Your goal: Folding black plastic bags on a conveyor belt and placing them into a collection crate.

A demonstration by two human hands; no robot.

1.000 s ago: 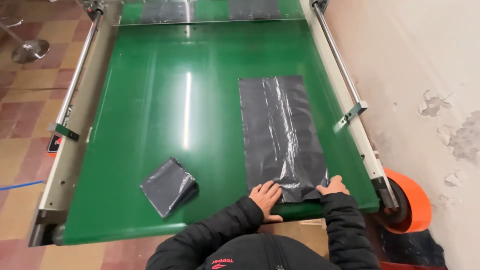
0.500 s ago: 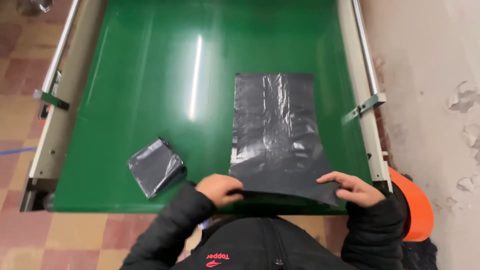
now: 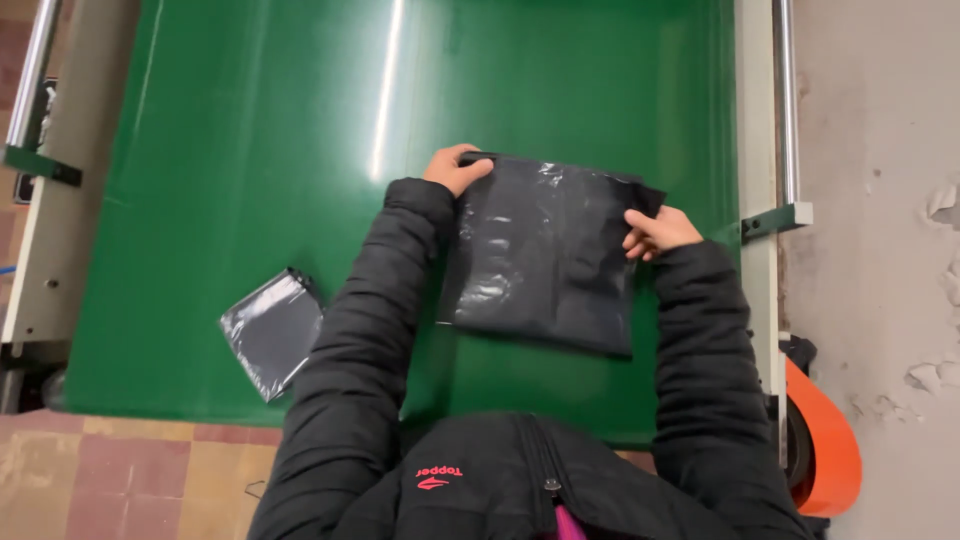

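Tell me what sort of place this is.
Probably a workshop or small factory: a green conveyor belt with metal side rails, black plastic bags being folded on it, and a worn tiled floor.

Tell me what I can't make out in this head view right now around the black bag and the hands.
- Left hand: its fingertips curl over the black plastic bag's far edge, so the grip underneath is hidden.
- Right hand: palm side hidden by the bag corner.
- Folded bag stack: right edge covered by the left sleeve.
- Orange roll: partly cut off behind the right sleeve and frame rail.
- Green belt: far end beyond the top edge.
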